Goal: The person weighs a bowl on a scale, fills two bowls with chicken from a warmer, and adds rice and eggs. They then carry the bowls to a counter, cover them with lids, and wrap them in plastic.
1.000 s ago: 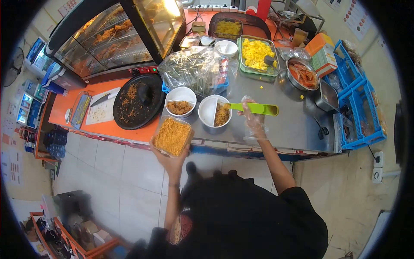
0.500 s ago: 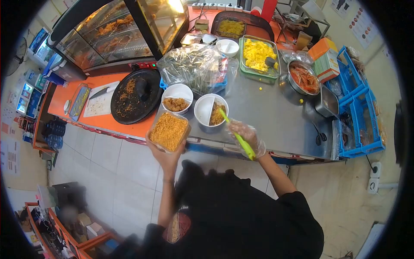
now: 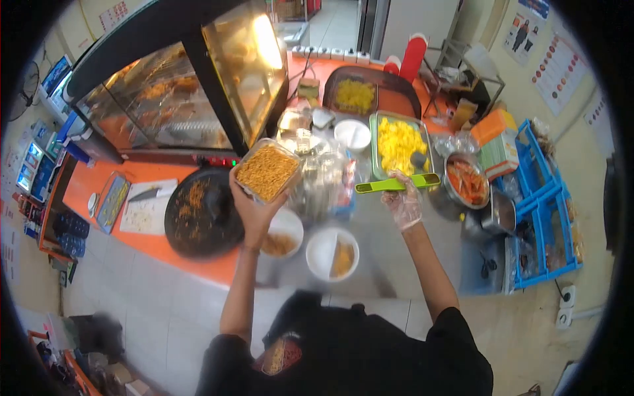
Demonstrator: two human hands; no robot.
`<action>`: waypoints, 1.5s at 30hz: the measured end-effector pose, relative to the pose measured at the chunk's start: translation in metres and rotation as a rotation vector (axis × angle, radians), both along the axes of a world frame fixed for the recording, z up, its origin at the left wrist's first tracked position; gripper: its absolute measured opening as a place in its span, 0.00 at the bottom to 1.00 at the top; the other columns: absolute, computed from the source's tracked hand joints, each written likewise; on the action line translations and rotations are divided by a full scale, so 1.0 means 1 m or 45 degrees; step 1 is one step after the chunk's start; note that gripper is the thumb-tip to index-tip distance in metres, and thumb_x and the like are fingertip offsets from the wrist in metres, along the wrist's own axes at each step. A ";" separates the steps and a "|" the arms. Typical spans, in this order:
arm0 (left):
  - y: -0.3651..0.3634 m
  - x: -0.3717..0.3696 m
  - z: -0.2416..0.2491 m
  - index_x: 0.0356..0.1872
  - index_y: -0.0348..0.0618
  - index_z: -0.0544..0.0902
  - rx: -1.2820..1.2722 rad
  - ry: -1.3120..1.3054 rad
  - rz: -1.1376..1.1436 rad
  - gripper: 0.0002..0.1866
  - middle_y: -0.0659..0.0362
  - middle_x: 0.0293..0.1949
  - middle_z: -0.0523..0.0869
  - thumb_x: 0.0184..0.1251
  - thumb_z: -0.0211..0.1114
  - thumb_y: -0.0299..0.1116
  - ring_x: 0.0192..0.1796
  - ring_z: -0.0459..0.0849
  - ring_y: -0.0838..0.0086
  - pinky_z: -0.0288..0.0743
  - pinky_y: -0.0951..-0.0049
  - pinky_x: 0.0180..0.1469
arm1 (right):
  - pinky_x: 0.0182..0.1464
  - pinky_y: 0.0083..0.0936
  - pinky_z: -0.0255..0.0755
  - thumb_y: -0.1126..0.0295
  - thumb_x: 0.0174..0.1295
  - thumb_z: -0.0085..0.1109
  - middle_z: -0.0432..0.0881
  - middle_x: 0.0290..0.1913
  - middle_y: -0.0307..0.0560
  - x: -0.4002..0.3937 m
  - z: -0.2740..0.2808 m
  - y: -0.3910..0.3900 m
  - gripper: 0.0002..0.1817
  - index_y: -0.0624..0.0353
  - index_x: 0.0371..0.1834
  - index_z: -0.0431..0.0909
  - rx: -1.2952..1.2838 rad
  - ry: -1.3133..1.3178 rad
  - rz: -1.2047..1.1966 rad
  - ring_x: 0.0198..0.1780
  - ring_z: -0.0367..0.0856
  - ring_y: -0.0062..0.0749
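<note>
One scoop (image 3: 372, 187), seemingly near tray rim (image 3: 374, 142)

Pale tiles (image 3: 178, 323) are covering the floor. Posters (image 3: 558, 79) are hanging on the cream right-hand wall (image 3: 569, 153). A bright lamp (image 3: 263, 36) is lighting the glass-fronted cabinet (image 3: 214, 99) standing on the orange counter (image 3: 201, 264).

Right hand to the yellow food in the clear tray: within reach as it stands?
Probably yes: the gloved right hand is just in front of the yellow food, and no lid shows over it. That hand holds a green scoop, though, so its grip is taken.
</note>
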State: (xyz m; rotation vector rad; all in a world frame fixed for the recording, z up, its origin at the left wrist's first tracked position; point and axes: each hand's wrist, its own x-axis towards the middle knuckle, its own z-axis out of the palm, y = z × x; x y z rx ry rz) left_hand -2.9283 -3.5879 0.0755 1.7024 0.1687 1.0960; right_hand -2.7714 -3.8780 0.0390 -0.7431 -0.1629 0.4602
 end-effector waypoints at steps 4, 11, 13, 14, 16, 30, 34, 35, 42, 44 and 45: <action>0.048 0.117 0.001 0.66 0.37 0.57 -0.152 0.032 -0.091 0.54 0.52 0.58 0.69 0.36 0.83 0.34 0.61 0.70 0.66 0.65 0.67 0.64 | 0.32 0.28 0.75 0.59 0.61 0.57 0.77 0.28 0.37 0.088 0.043 0.081 0.10 0.54 0.34 0.77 -0.072 -0.008 -0.393 0.32 0.79 0.27; 0.125 0.272 -0.071 0.64 0.36 0.58 0.043 0.306 0.110 0.57 0.43 0.57 0.71 0.29 0.84 0.41 0.61 0.70 0.53 0.64 0.58 0.63 | 0.33 0.23 0.72 0.66 0.64 0.57 0.75 0.26 0.38 0.239 0.037 0.210 0.09 0.57 0.43 0.74 -0.092 -0.276 -0.002 0.28 0.75 0.27; 0.133 0.286 -0.088 0.63 0.36 0.59 0.051 0.359 0.131 0.57 0.43 0.56 0.71 0.29 0.84 0.42 0.61 0.69 0.53 0.63 0.57 0.64 | 0.30 0.22 0.71 0.67 0.64 0.57 0.74 0.24 0.37 0.278 0.000 0.226 0.08 0.55 0.43 0.75 -0.187 -0.337 -0.037 0.26 0.74 0.26; 0.136 0.290 -0.097 0.63 0.36 0.59 0.062 0.407 0.152 0.57 0.43 0.56 0.71 0.28 0.84 0.43 0.62 0.69 0.52 0.63 0.57 0.64 | 0.27 0.21 0.70 0.68 0.64 0.57 0.73 0.22 0.36 0.303 -0.029 0.236 0.07 0.53 0.43 0.76 -0.280 -0.402 -0.072 0.24 0.73 0.25; 0.127 0.288 -0.087 0.62 0.36 0.59 0.052 0.529 0.217 0.57 0.43 0.57 0.70 0.28 0.83 0.46 0.62 0.68 0.51 0.61 0.56 0.65 | 0.27 0.28 0.71 0.60 0.61 0.61 0.77 0.24 0.39 0.388 -0.091 0.244 0.11 0.54 0.39 0.80 -0.419 -0.258 0.328 0.25 0.77 0.31; 0.077 0.292 -0.084 0.63 0.40 0.56 0.060 0.724 0.487 0.59 0.47 0.57 0.68 0.29 0.82 0.52 0.61 0.69 0.54 0.64 0.56 0.62 | 0.42 0.33 0.77 0.47 0.37 0.78 0.86 0.39 0.49 0.394 -0.072 0.262 0.32 0.59 0.41 0.84 -2.118 -0.561 0.560 0.37 0.84 0.32; 0.069 0.302 -0.085 0.65 0.39 0.57 0.012 0.740 0.655 0.59 0.46 0.58 0.70 0.31 0.81 0.53 0.60 0.71 0.52 0.65 0.56 0.62 | 0.42 0.36 0.76 0.54 0.49 0.71 0.85 0.38 0.50 0.470 -0.151 0.274 0.19 0.49 0.42 0.83 -1.848 -0.880 0.119 0.38 0.84 0.39; 0.067 0.304 -0.085 0.65 0.38 0.57 0.017 0.778 0.696 0.61 0.45 0.58 0.71 0.29 0.80 0.57 0.60 0.72 0.52 0.66 0.56 0.61 | 0.42 0.37 0.76 0.60 0.56 0.64 0.84 0.38 0.53 0.470 -0.150 0.275 0.11 0.45 0.42 0.82 -1.601 -0.856 0.074 0.37 0.84 0.42; 0.065 0.311 -0.099 0.67 0.40 0.55 0.053 0.693 0.770 0.64 0.47 0.61 0.69 0.28 0.79 0.62 0.62 0.71 0.53 0.68 0.55 0.60 | 0.28 0.39 0.75 0.72 0.53 0.59 0.79 0.31 0.50 0.272 -0.026 0.271 0.21 0.55 0.52 0.73 -1.441 -2.245 -0.631 0.25 0.79 0.46; 0.073 0.307 -0.102 0.67 0.39 0.55 -0.065 0.800 0.643 0.61 0.47 0.63 0.68 0.32 0.79 0.59 0.64 0.70 0.54 0.67 0.55 0.61 | 0.33 0.37 0.79 0.73 0.53 0.58 0.83 0.43 0.53 0.251 -0.036 0.265 0.21 0.53 0.54 0.74 -1.396 -2.463 -0.418 0.35 0.85 0.43; 0.081 0.311 -0.112 0.67 0.37 0.54 -0.122 0.748 0.504 0.62 0.46 0.61 0.69 0.32 0.80 0.55 0.62 0.71 0.55 0.67 0.58 0.62 | 0.36 0.36 0.80 0.72 0.54 0.59 0.83 0.44 0.54 0.249 -0.044 0.260 0.21 0.53 0.54 0.75 -1.304 -2.449 -0.390 0.39 0.84 0.44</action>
